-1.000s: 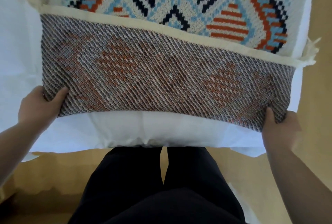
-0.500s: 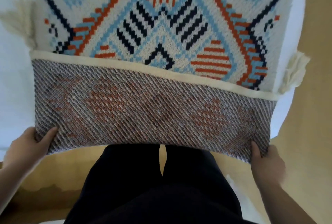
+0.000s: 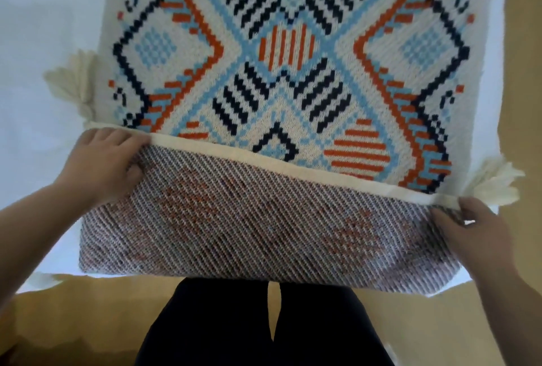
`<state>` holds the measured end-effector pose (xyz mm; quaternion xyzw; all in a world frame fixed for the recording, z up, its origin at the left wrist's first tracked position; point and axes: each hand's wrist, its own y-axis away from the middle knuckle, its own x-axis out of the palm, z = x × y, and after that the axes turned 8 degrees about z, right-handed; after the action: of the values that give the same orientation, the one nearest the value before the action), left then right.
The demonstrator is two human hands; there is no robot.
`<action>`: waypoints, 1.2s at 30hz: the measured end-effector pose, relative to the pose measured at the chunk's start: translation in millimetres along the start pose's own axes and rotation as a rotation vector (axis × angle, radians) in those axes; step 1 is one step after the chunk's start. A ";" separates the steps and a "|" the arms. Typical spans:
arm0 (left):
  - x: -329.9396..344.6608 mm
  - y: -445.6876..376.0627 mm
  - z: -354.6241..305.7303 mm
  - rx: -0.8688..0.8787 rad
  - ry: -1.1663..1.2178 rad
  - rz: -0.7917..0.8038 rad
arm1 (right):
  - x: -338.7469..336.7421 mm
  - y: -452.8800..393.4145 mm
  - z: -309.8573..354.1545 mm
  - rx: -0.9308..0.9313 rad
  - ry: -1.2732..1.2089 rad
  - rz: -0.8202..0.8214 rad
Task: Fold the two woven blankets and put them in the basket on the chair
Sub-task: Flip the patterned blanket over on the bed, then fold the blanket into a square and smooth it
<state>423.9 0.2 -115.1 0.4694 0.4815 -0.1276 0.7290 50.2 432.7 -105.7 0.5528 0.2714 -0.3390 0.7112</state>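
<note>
A woven blanket [image 3: 287, 52] with a cream, blue, orange and navy pattern lies spread on a white surface. Its near part is turned over, showing the grey-and-orange striped back side [image 3: 234, 219] with a cream hem along the top. My left hand [image 3: 102, 166] pinches the hem's left corner beside a cream tassel [image 3: 73, 78]. My right hand [image 3: 481, 230] pinches the hem's right corner by another tassel [image 3: 492, 186]. Only one blanket shows. Neither the basket nor the chair is in view.
The white surface [image 3: 44, 28] reaches past the blanket on the left and right. Its near edge runs just under the fold. Below it are my dark trousers [image 3: 264, 327] and a tan floor [image 3: 73, 321].
Both hands have left the near fold edge and moved up to the cream hem's corners. The view has shifted, so more of the patterned blanket shows.
</note>
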 end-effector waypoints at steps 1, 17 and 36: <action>-4.2 -4.9 2.2 0.002 -0.005 -0.011 | -5.0 -5.0 4.4 -0.024 0.046 -0.008; -40.0 -37.9 21.0 -0.024 0.005 0.038 | -45.8 -44.7 33.3 -0.325 0.450 0.126; -152.4 -219.2 -86.6 -0.051 -0.004 -0.199 | -9.4 -130.0 272.3 -0.758 0.507 -0.129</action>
<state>156.8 -85.8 -121.2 0.4005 0.5272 -0.1881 0.7254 -54.3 149.5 -111.0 0.3013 0.5753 -0.1136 0.7519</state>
